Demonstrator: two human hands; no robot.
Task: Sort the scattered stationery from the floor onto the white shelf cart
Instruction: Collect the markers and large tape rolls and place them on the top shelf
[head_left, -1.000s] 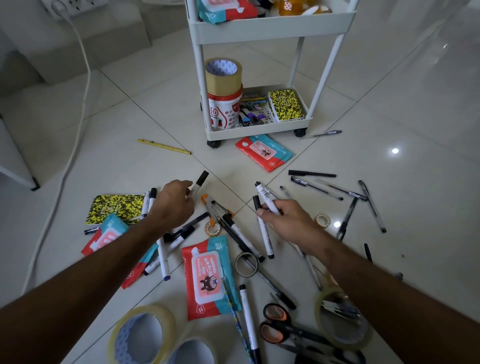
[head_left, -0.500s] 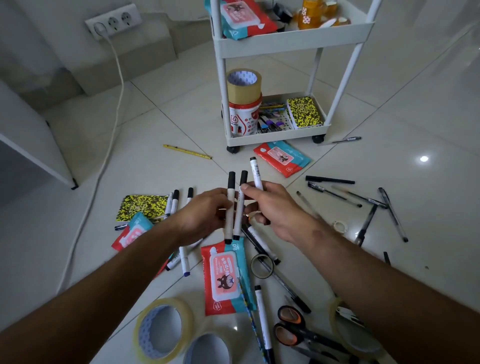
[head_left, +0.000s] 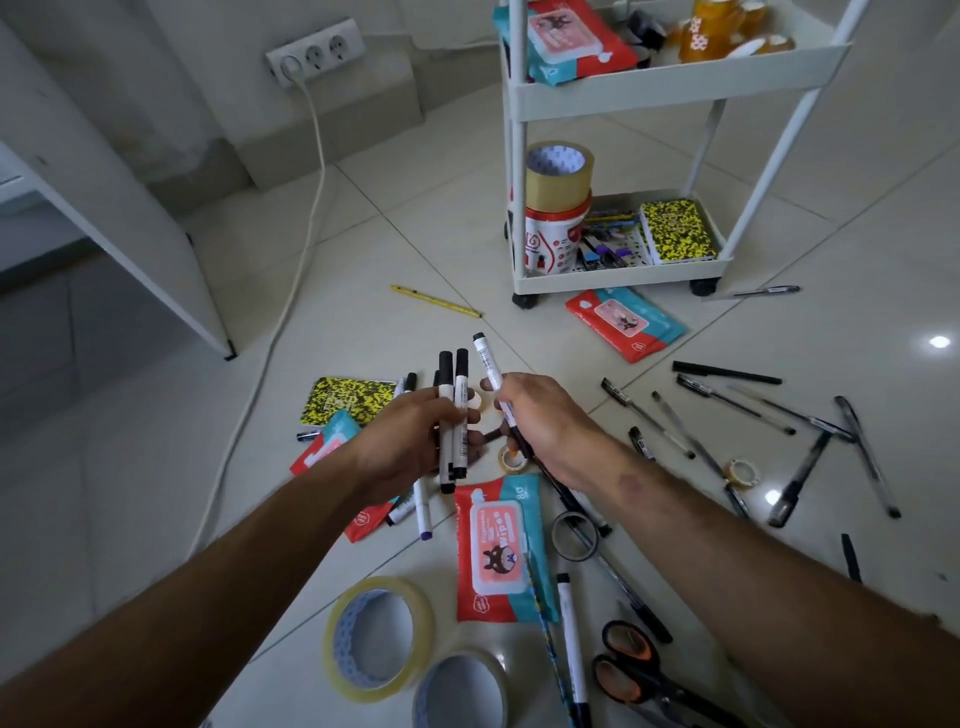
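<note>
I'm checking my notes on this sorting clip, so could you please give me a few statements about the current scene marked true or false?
1. The left hand holds several white markers with black caps. True.
2. The right hand is empty. False: it pinches a single marker.
3. A brown tape roll sits on a red and white cup on the cart's bottom shelf. True.
4. The scissors already lie on the cart. False: they lie on the floor near the right forearm.
5. A yellow pencil lies on the floor left of the cart. True.
</note>
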